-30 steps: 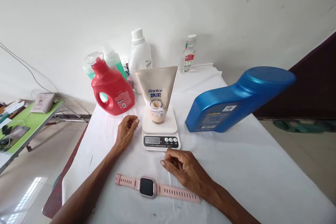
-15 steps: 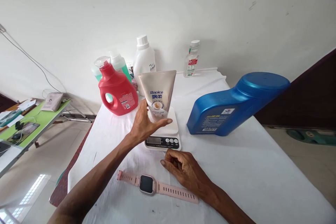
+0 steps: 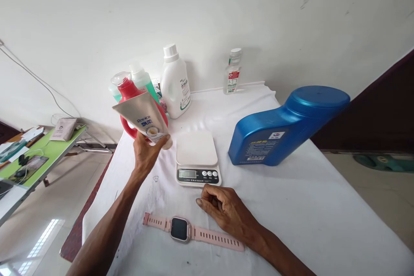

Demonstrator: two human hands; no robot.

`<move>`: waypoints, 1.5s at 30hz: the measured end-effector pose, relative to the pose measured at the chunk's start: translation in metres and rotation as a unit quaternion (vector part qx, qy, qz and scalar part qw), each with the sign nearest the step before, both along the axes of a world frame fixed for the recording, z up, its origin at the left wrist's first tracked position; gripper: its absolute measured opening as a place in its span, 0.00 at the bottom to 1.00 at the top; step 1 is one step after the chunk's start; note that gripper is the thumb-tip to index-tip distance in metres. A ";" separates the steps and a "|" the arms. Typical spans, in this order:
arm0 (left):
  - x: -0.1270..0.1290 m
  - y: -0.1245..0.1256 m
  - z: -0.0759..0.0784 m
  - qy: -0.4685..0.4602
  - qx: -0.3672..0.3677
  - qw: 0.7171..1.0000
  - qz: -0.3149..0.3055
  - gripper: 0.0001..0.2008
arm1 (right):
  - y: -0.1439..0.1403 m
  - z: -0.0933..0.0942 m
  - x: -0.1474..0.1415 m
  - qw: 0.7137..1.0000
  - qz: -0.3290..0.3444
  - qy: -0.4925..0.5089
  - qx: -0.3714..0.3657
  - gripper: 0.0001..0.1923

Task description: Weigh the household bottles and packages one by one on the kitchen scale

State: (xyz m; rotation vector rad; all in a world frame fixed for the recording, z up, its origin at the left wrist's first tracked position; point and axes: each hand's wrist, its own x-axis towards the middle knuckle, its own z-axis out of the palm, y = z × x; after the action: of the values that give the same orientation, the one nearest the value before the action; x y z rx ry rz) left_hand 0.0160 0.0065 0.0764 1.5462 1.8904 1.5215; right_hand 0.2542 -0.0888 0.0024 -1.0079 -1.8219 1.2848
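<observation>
My left hand (image 3: pixel 147 155) grips a beige Rejoice squeeze tube (image 3: pixel 142 116) near its cap end, holding it tilted to the left of the kitchen scale (image 3: pixel 196 148). The tube partly covers a red detergent bottle (image 3: pixel 127 90) behind it. Nothing lies on the scale's white platform, and its small display faces me. My right hand (image 3: pixel 226 211) rests on the cloth just in front of the scale, fingers curled in with nothing visible in them. Below it, a pink-strapped smartwatch (image 3: pixel 180 229) lies stretched out on the cloth.
A white bottle (image 3: pixel 174 84), green-liquid bottles (image 3: pixel 142 79) and a clear bottle (image 3: pixel 233 73) stand along the wall. A large blue bottle (image 3: pixel 274 133) stands right of the scale on the white tablecloth (image 3: pixel 291 220). A green table (image 3: pixel 48 151) is at the far left.
My left hand has moved the tube from over the scale to the left and tilted it. The scale's platform is now uncovered. My right hand has stayed put.
</observation>
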 end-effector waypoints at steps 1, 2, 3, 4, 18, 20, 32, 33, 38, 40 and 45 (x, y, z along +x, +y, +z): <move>-0.009 0.000 -0.002 0.010 -0.008 1.000 0.018 0.24 | 0.000 0.000 0.000 1.000 -0.001 0.000 0.000 0.18; -0.017 -0.001 -0.005 0.022 -0.017 0.999 0.033 0.24 | 0.000 0.000 0.000 1.000 -0.001 0.000 0.000 0.18; -0.023 0.000 -0.008 0.034 -0.028 0.998 0.045 0.23 | 0.000 0.000 0.000 1.000 -0.002 0.000 -0.001 0.18; -0.028 0.000 -0.012 0.044 -0.039 0.997 0.052 0.23 | 0.000 0.000 0.000 1.000 -0.003 0.000 -0.001 0.19; -0.027 0.009 -0.034 0.063 -0.001 0.996 0.065 0.34 | -0.001 0.002 -0.001 1.000 -0.010 0.019 -0.017 0.16; -0.021 -0.002 -0.022 0.085 0.051 0.992 0.080 0.37 | -0.001 0.002 0.000 0.999 -0.007 0.033 -0.017 0.16; 0.150 0.011 0.019 0.142 0.050 0.912 -0.382 0.36 | 0.000 0.003 0.000 0.998 -0.015 0.047 -0.034 0.15; 0.159 0.016 0.016 0.135 0.022 0.906 -0.400 0.34 | 0.000 0.003 -0.001 0.998 -0.015 0.045 -0.034 0.15; 0.176 0.024 0.008 0.037 -0.045 0.916 -0.397 0.21 | 0.000 0.003 0.000 0.999 -0.018 0.042 -0.025 0.15; 0.176 0.022 0.008 -0.001 -0.041 0.919 -0.391 0.20 | 0.001 0.004 0.000 0.999 -0.019 0.043 -0.024 0.15; 0.165 0.014 0.024 -0.029 0.003 0.930 -0.366 0.19 | 0.001 0.005 0.001 0.999 -0.013 0.045 -0.023 0.15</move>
State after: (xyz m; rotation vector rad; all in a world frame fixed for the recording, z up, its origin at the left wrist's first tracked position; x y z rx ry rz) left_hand 0.1808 0.0203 0.1007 1.8779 1.0605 1.1940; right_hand 0.2552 -0.0880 0.0071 -0.9790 -1.7133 1.3414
